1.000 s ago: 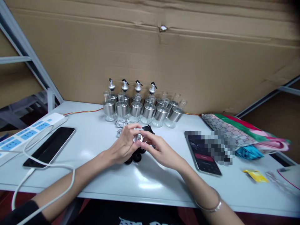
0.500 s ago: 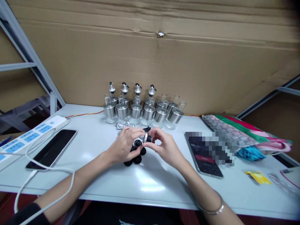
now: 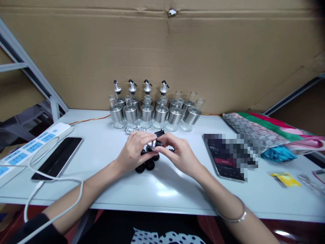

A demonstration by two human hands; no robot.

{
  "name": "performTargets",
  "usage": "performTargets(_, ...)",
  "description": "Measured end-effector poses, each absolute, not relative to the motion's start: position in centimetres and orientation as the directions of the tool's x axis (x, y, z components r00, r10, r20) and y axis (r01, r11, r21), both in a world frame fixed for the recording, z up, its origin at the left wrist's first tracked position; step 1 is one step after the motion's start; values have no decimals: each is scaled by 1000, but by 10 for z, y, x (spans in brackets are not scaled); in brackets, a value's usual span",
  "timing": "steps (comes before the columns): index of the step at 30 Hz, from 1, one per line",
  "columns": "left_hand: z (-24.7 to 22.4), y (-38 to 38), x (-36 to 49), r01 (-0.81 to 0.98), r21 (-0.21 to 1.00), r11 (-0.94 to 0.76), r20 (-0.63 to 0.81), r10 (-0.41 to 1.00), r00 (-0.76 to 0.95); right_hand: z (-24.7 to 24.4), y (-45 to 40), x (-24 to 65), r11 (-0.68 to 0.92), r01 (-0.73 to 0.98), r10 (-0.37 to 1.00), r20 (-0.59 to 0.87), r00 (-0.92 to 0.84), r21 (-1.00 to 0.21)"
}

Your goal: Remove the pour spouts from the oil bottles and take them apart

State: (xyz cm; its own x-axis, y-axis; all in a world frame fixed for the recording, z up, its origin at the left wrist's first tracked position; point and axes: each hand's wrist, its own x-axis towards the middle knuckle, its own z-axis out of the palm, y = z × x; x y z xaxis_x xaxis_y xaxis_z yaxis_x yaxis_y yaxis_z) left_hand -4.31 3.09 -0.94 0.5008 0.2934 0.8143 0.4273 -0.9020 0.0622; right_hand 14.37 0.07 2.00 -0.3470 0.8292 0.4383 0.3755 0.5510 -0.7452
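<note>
Between my two hands, low over the table, is a bottle pourer [image 3: 151,145] with a silver body and a black ribbed stopper. My left hand [image 3: 133,149] pinches its silver part from the left. On the other side, the thumb and fingers of my right hand [image 3: 179,150] close on the black stopper end. Directly below, several black rubber stoppers [image 3: 149,165] lie grouped on the table, partly hidden by my fingers. Small black parts [image 3: 159,133] and a few silver pieces [image 3: 132,129] lie just behind my hands.
Glass bottles with steel sleeves [image 3: 146,112] stand in two rows at the back; several rear ones carry pourers [image 3: 132,86]. A power strip [image 3: 35,147], a dark phone [image 3: 59,157] and a white cable [image 3: 78,189] are left. Another phone [image 3: 220,161] and a patterned bag [image 3: 256,132] lie right.
My hands stay on the pourer, and its silver part has turned slightly between my fingers. The head view has tilted down a little, so the bottles and the wall appear higher.
</note>
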Motion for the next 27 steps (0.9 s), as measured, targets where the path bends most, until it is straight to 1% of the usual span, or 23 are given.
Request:
performTargets(4,-7,31,-44,439,33,-898,804,285,522,21,0,143,535,373,835,408,-369,-758)
performTargets(7,-6,31,-45,433,14,-901,799,271,537,20,0,142,549,375,825,414,-384,-747)
performTargets(12,-4,34,-47,390,26,-921,789,259,557,19,0,143,558,378,817,410,-404,-739)
performTargets(14,-2,35,-48,381,15,-924,781,249,572,20,0,144,567,393,811,407,-420,-724)
performTargets(18,2,37,-49,385,-47,-922,760,217,612,23,1,148,603,425,786,411,-462,-675)
performTargets(20,4,38,-49,382,-50,-923,748,219,626,24,2,150,610,436,781,411,-470,-662)
performTargets(22,5,38,-49,353,-14,-936,736,229,637,23,2,151,621,434,773,418,-477,-653)
performTargets(27,7,37,-51,289,158,-944,686,315,656,20,4,153,656,417,741,433,-513,-629)
